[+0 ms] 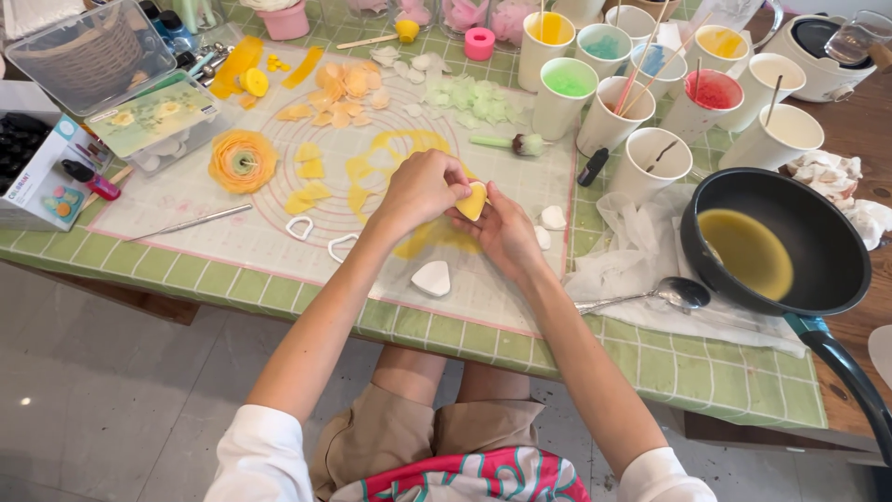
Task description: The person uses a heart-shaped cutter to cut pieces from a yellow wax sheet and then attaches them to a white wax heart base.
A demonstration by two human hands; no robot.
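Yellow wax petal over the silicone mat | left hand pinching its edge, right hand cupped beneath | I'd press gently, thin edges look fragile

Bright, even daylight fills the room; shadows are soft and short, lying just under the left hand and right hand; a pale sheen sits on the mat left of them; the pan to their right shows a dull gleam; focus is sharp near the hands; table edges bow outward at the frame's borders.
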